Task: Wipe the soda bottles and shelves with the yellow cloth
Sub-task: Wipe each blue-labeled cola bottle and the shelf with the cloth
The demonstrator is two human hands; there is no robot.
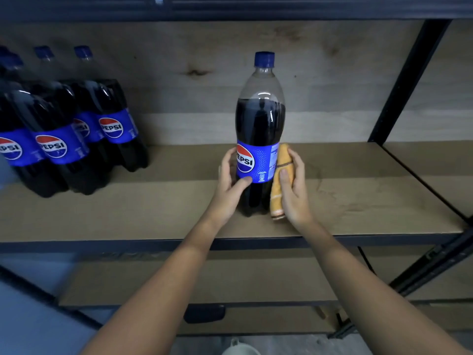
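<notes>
Stood upright near the middle of the wooden shelf (358, 190): one soda bottle (259, 119), blue cap on top, dark drink up to the shoulder, blue Pepsi label facing the camera. Held from both sides at label height. On its left flank, the left hand (227, 180), fingers curled around behind the label, thumb pressed across the label's lower front edge; a closed grip on the bottle itself. On its right flank, the right hand (294, 185), fingers wrapped over the yellow cloth (280, 180), thumb laid along the cloth's front; a closed grip on the cloth, pressed flat against the bottle's side. Cloth bunched into a long roll with dark stripes near the middle and at the lower end, running from the top of the label down almost to the bottle's base. Lower end of the cloth just above the shelf board; whether touching it, could not be told.

Well apart to the left, at the back of the same shelf: a cluster of other Pepsi bottles (66, 134), packed close together, labels facing forward. Light wood panel (194, 73) behind. Dark metal upright (407, 83) at the right, dark metal rail along the shelf's front edge. Below, a lower shelf board (230, 283). At the bottom edge, part of a pale rounded container (240, 348), mostly cut off.
</notes>
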